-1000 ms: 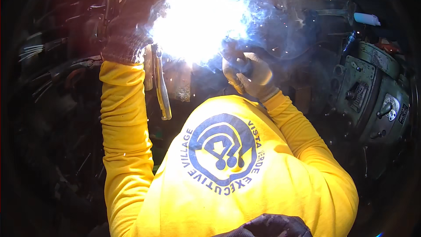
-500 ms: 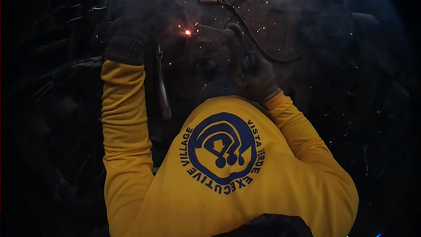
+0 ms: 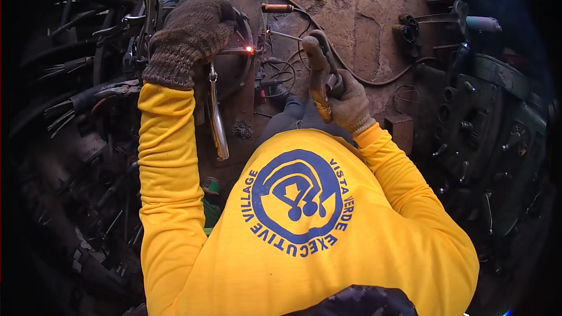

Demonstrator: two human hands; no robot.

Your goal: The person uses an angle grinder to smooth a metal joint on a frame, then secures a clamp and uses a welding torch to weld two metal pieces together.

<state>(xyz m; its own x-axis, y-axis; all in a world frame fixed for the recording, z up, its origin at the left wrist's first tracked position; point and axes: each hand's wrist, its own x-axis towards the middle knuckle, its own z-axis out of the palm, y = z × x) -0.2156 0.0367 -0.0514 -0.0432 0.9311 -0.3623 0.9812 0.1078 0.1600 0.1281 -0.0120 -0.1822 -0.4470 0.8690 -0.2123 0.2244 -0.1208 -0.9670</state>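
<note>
My left hand [image 3: 193,38], in a dark brown knit glove, is closed with its fingers curled away from view; what it holds is hidden. A small orange-hot spot [image 3: 249,50] glows beside it at the end of a thin metal piece [image 3: 234,52]. Just below this hand, shiny locking pliers [image 3: 218,120] hang with the handle toward me. My gloved right hand [image 3: 350,102] is wrapped around a worn welding electrode holder [image 3: 319,73]. A thin welding rod [image 3: 285,35] sticks out leftward from the holder, its tip a short gap from the glowing spot.
Cables [image 3: 374,82] curve over the rusty floor plate [image 3: 363,17] behind the holder. A copper-coloured cylinder [image 3: 277,8] lies beyond the rod. Metal tools and rods [image 3: 76,76] crowd the left. A green machine with levers [image 3: 486,123] stands at right, and a can [image 3: 211,185] sits near my left forearm.
The dark, smoky view with flying sparks has turned bright and clear. The bright point has shrunk to a glowing spot, and the rod tip has shifted slightly right.
</note>
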